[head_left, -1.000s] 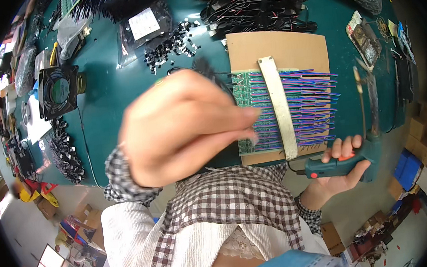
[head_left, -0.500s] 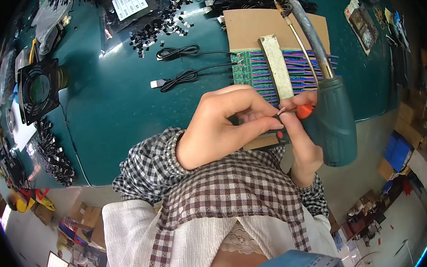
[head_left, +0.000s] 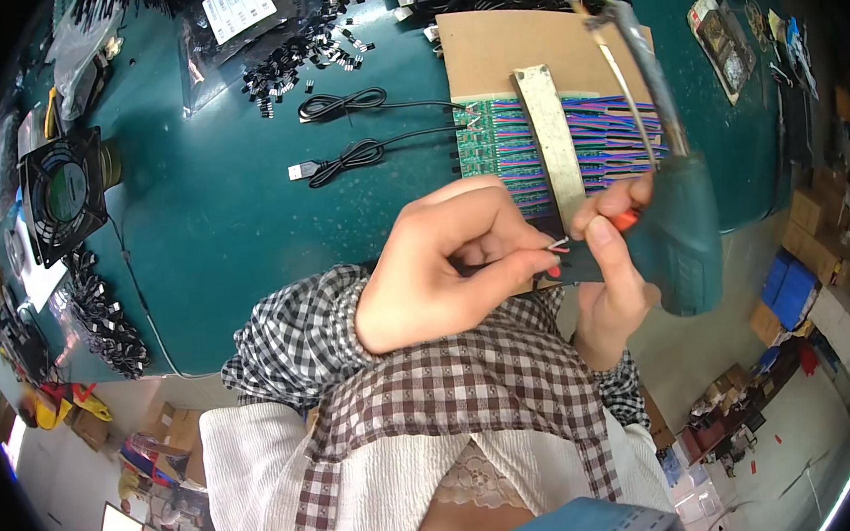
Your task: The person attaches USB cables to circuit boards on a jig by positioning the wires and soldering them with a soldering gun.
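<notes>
My left hand (head_left: 454,253) is closed in a pinch over the near edge of the work. Two thin wire ends (head_left: 559,246), pale and reddish, stick out from between its thumb and fingertips. Just to the right, my right hand (head_left: 617,275) curls its fingers at the red trigger of a teal soldering gun (head_left: 684,235), whose metal tube points away from me. Beyond the hands, a row of green circuit boards (head_left: 495,145) with blue, pink and black wires lies under a pale metal bar (head_left: 550,136). Two black USB cables (head_left: 361,154) run to the boards.
A brown cardboard sheet (head_left: 498,45) lies under the boards. Small black connectors (head_left: 299,61) are heaped near a plastic bag at the back. At the left stand a black fan (head_left: 65,194) and a bundle of dark cables (head_left: 105,316). Black cables pile up at the far edge.
My right hand and the soldering gun have shifted right, away from my left hand. The fingertips of both hands are now apart, and the wire ends show between them.
</notes>
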A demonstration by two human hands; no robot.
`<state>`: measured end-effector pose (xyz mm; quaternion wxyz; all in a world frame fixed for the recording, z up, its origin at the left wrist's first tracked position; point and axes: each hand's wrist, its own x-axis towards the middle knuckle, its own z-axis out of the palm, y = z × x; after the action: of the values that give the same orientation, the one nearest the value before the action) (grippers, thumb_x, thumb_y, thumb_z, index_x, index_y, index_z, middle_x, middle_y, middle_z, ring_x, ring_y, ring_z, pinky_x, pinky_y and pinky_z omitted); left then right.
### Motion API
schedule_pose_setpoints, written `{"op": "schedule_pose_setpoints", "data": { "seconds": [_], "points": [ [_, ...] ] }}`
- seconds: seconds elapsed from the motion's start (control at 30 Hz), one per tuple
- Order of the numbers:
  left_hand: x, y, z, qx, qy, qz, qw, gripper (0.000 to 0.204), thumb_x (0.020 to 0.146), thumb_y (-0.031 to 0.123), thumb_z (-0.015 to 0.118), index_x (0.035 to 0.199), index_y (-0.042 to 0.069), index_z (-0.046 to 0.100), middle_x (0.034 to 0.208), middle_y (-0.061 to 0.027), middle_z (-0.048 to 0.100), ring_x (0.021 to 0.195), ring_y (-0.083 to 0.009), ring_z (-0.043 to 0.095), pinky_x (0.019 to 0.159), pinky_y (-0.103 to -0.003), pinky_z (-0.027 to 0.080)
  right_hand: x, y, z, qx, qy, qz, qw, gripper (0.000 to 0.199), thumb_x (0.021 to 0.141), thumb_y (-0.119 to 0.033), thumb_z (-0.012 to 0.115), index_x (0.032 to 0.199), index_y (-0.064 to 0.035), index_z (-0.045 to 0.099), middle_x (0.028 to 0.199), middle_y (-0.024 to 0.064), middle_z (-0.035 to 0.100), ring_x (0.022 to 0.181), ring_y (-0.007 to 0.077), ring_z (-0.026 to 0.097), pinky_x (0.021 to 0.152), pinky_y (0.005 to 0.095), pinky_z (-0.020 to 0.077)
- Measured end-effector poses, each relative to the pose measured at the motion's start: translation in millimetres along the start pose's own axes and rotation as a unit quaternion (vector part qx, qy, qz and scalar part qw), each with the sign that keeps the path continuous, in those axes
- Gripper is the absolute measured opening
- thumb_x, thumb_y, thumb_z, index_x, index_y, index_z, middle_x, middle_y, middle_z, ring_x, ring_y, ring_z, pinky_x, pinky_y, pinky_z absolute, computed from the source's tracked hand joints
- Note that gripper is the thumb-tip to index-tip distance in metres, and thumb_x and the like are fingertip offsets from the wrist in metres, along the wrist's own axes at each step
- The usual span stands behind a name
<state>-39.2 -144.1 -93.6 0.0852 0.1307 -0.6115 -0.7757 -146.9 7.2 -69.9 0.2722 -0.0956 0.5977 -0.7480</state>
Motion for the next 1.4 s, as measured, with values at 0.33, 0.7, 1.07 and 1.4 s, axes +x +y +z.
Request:
{"op": "schedule_pose_setpoints", "data": {
  "seconds": [0.33, 0.7, 1.07, 1.4],
  "points": [
    [-6.7, -0.7, 7.4, 0.081, 0.076, 0.038, 0.993, 0.013, 0.082, -0.005, 0.076, 0.094, 0.0, 0.073, 0.083, -0.0071, 0.063, 0.07, -0.0159, 0.06, 0.059, -0.03, 0.048, -10.1, -5.6, 7.8, -0.168, 0.003, 0.023, 0.985, 0.035, 0.086, 0.012, 0.074, 0.11, -0.0024, 0.054, 0.098, 0.0079, 0.064, 0.09, 0.0142, 0.067, 0.081, 0.0294, 0.0545],
    [-3.0, 4.5, -6.3, 0.121, 0.059, 0.059, 0.989, 0.013, 0.084, -0.006, 0.074, 0.096, 0.0, 0.074, 0.089, -0.0096, 0.069, 0.076, -0.0185, 0.065, 0.063, -0.03, 0.052, -14.1, -3.9, -0.9, -0.144, -0.017, 0.015, 0.989, 0.043, 0.088, 0.013, 0.069, 0.123, -0.0031, 0.048, 0.118, 0.0122, 0.057, 0.096, 0.0212, 0.068, 0.084, 0.0345, 0.0565],
    [-6.2, 0.1, -1.7, 0.126, 0.07, 0.054, 0.988, 0.015, 0.083, -0.003, 0.079, 0.097, 0.001, 0.076, 0.087, -0.0078, 0.069, 0.069, -0.0125, 0.059, 0.056, -0.026, 0.044, -15.1, 0.7, 2.3, -0.154, 0.031, -0.041, 0.987, 0.036, 0.088, 0.012, 0.07, 0.114, -0.0027, 0.051, 0.104, 0.0094, 0.061, 0.094, 0.0194, 0.069, 0.087, 0.0334, 0.0547],
    [-7.4, 4.3, -1.9, 0.159, 0.08, 0.069, 0.982, 0.012, 0.082, -0.004, 0.077, 0.094, 0.001, 0.075, 0.085, -0.0091, 0.069, 0.072, -0.0193, 0.065, 0.062, -0.03, 0.05, -22.8, 2.6, -4.6, -0.249, -0.04, -0.036, 0.967, 0.03, 0.089, 0.01, 0.071, 0.111, -0.0021, 0.054, 0.098, 0.0077, 0.064, 0.088, 0.0171, 0.066, 0.081, 0.0306, 0.0535]
  ]
}}
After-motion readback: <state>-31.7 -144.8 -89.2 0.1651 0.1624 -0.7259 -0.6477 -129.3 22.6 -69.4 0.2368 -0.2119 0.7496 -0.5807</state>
